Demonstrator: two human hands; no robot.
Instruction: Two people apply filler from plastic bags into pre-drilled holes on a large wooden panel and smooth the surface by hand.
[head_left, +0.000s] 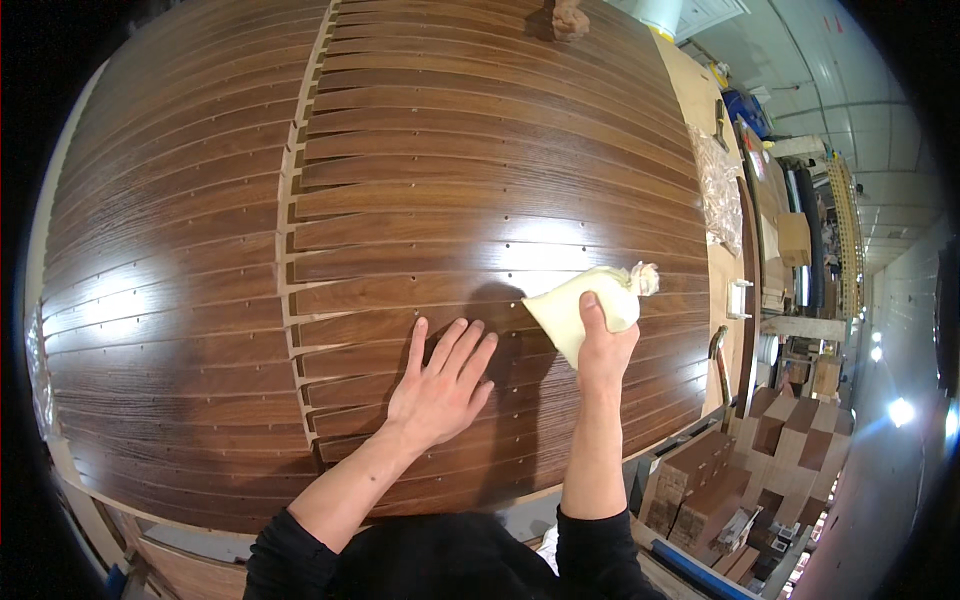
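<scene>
My right hand [604, 345] grips a pale yellow squeeze bag [570, 312], thumb on top. The bag's tied end [645, 279] sticks out past my fist to the right. One pointed corner is turned left, close above a small dot in the boards; whether it touches cannot be told. Flat on the brown wood-grain slats [450, 200] rests my left hand [440, 392], fingers spread, holding nothing. Small holes or dots run in rows along the slats. Some look dark, and those nearer me look pale.
A notched gap [289, 240] splits the slatted panel from another panel [170, 280] at left. Another person's hand [570, 22] is at the far edge. Crumpled clear plastic [715, 185] and a brush-like tool [719, 125] lie on the right border. Stacked brown boxes [790, 440] stand lower right.
</scene>
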